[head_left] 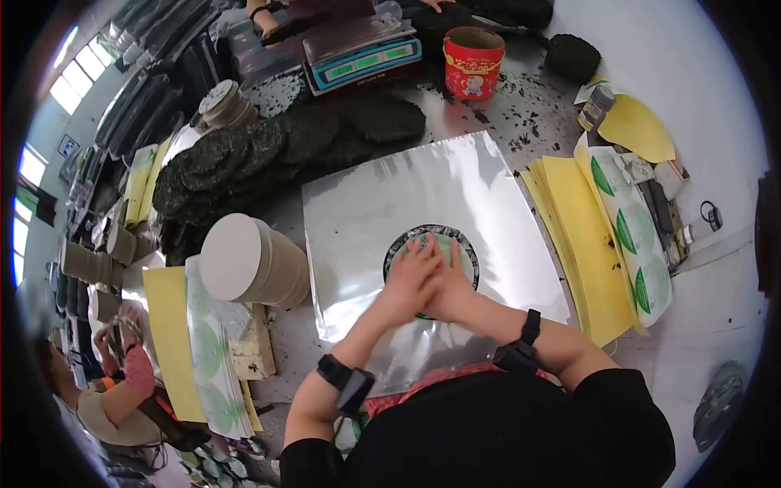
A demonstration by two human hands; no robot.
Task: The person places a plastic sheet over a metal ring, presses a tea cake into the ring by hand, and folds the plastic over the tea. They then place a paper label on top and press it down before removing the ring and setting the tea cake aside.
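Observation:
My left hand (409, 286) and my right hand (452, 291) lie crossed over each other, with fingers stretched out flat. Both press on a round green label (467, 262) with a dark patterned rim; much of it is hidden beneath them. Under the label is a wide, shiny, clear-to-silvery stack of sheets or bags (366, 203) on the table. A tall stack of round whitish card discs (236, 256) stands just left of it. To the right lie yellow sheets (582, 244) beside sheets printed with green round labels (622, 224).
Dark dried seaweed cakes (244, 154) overlap behind the sheets. A blue scale (366, 65) and a red tub (473, 63) stand farther back, with dark crumbs around. More yellow sheets (172, 342) lie at left. One person (122, 390) works at left; another's hand (264, 20) shows at top.

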